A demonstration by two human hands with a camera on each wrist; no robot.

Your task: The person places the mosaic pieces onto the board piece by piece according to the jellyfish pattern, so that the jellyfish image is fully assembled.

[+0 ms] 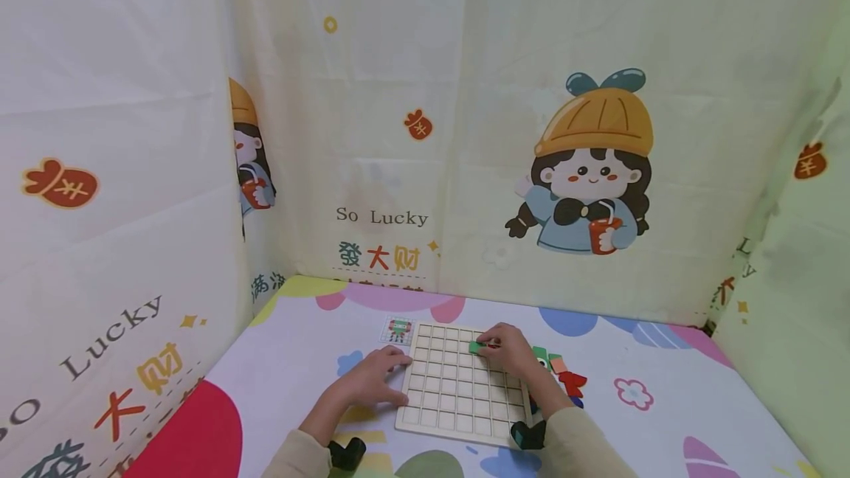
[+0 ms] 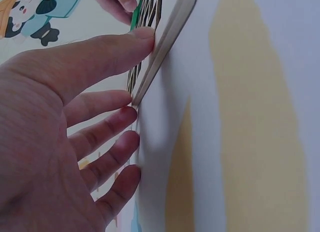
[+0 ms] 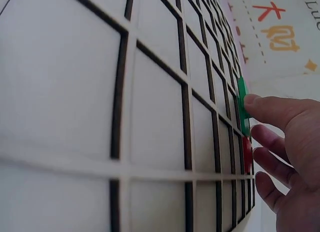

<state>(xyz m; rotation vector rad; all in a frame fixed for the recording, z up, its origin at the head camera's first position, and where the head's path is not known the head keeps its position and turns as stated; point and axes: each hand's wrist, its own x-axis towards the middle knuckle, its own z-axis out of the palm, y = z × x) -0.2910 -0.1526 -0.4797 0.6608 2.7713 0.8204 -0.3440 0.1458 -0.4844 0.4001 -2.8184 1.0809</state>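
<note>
A pale wooden grid board (image 1: 451,404) lies on the table between the hands. My left hand (image 1: 372,378) is at its left side, with the thumb on the rim and the relaxed fingers spread along the edge (image 2: 150,74). Toward the far right of the grid, my right hand (image 1: 511,352) holds a green tile (image 1: 475,347) by thumb and finger, low at the board's surface. The thumb lies against this tile (image 3: 243,106); the finger opposite is mostly hidden in the right wrist view. Right beside it is a red tile (image 3: 247,154), under the curled remaining fingers.
A small pattern card (image 1: 398,330) with a robot-like figure lies beyond the board's left corner. Several loose green, orange and red pieces (image 1: 572,383) are right of the board, partly behind the right forearm. Printed cloth walls (image 1: 478,168) enclose the table.
</note>
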